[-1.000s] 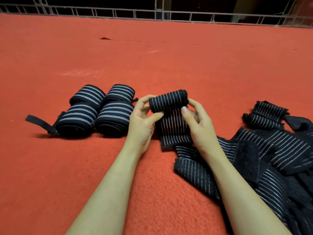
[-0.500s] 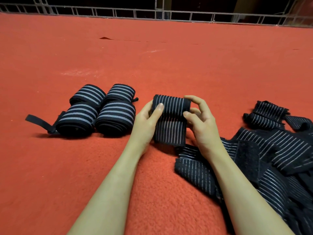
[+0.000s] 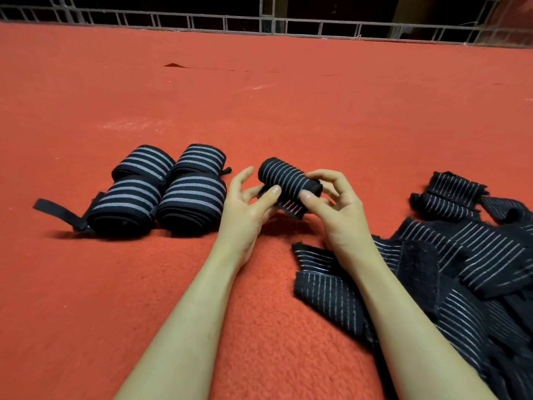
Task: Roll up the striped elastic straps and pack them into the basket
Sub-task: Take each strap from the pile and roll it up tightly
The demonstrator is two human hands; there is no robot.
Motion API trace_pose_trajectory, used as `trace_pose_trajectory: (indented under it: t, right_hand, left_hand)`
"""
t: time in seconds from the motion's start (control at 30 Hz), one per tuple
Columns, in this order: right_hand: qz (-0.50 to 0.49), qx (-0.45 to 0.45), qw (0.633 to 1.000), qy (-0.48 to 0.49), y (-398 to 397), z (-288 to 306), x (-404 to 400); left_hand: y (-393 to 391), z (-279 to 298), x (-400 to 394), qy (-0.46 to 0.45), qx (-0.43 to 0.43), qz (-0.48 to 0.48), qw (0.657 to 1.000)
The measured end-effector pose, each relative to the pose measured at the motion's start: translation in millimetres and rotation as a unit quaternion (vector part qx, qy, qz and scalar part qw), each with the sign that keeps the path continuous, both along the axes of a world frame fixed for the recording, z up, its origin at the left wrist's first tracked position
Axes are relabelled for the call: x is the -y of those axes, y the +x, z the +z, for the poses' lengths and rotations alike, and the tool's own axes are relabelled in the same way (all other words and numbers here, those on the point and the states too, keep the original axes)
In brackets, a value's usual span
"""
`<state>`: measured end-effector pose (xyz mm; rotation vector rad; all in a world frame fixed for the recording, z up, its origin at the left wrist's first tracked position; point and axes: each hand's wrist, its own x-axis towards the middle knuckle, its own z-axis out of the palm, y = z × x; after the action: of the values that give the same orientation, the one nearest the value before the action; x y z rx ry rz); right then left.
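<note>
And the roll was nearly closed! A second ago a long striped tail hung down from the strap (image 3: 290, 180) between the hands; half a second ago it had shortened to a flat panel; at this moment only a short flap showed under the bundle, tucked below the right thumb. The strap was lifted clear of the red carpet (image 3: 115, 284), tilted, its left end higher. The left hand (image 3: 248, 203) had its thumb pressed against the near side of the roll with the other fingers spread loosely behind it, more steadying than squeezing. The right hand (image 3: 334, 203) pinched the roll's right end, thumb in front, fingers curled over the top.

That looked like the last turn or two of the winding, with the tail about to be fastened down. Four finished rolls (image 3: 161, 192) sat in a tight block just to the left, touching one another, one trailing a loose black tab (image 3: 54, 209). The unrolled pile (image 3: 461, 269) lay to the right, under and beyond the right forearm, so plenty was left. No basket was in view, so packing had not begun as far as could be seen
</note>
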<state>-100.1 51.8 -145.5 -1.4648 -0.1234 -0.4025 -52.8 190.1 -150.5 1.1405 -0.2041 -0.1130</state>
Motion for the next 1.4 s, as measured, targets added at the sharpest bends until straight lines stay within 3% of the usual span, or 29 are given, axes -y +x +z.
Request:
trace_pose_trajectory:
  t: [0.13,0.23,0.43,0.57,0.63,0.77,0.9,1.03,1.13,1.27,1.4]
  right_hand:
    - [0.037,0.003,0.999,-0.014,-2.1,0.6,-5.0]
    - [0.063,-0.026,0.998,0.003,-4.4,0.9,-7.7]
    - [0.007,-0.008,0.999,-0.045,0.2,-3.6,-9.8]
    - [-0.008,-0.022,0.999,-0.035,3.0,-8.5,-10.9]
    - [-0.002,-0.032,0.998,-0.047,5.9,-12.2,-10.4]
    - [0.015,-0.05,0.994,-0.101,10.6,-17.6,-10.0]
    - [0.016,-0.085,0.984,-0.156,14.6,-19.1,-8.7]
    - [-0.015,-0.152,0.933,-0.327,21.1,-25.8,-4.5]
    - [-0.029,-0.18,0.922,-0.342,20.5,-25.1,-4.0]
    - [-0.105,-0.101,0.95,-0.277,15.8,-17.5,-6.4]
    - [-0.205,-0.01,0.952,-0.226,5.0,-6.0,-1.4]
  left_hand:
    - [0.0,-0.5,5.8,-0.029,-0.035,0.081,0.996]
    - [1.4,0.4,5.9,-0.018,-0.026,0.089,0.996]
    - [-3.2,-1.8,6.8,0.055,0.028,0.057,0.997]
    - [-1.6,-4.6,6.2,0.171,0.077,0.088,0.978]
    - [-1.0,-7.3,5.9,0.188,0.093,0.11,0.971]
    - [0.7,-11.0,4.1,0.204,0.107,0.168,0.959]
    - [3.2,-12.8,4.2,0.224,0.115,0.158,0.955]
    - [7.5,-19.9,4.4,0.358,0.134,0.149,0.912]
    - [6.1,-21.0,5.3,0.386,0.135,0.153,0.899]
    - [-1.0,-15.7,7.1,0.375,0.208,0.184,0.884]
    - [-6.5,-10.2,9.0,0.354,0.263,0.165,0.882]
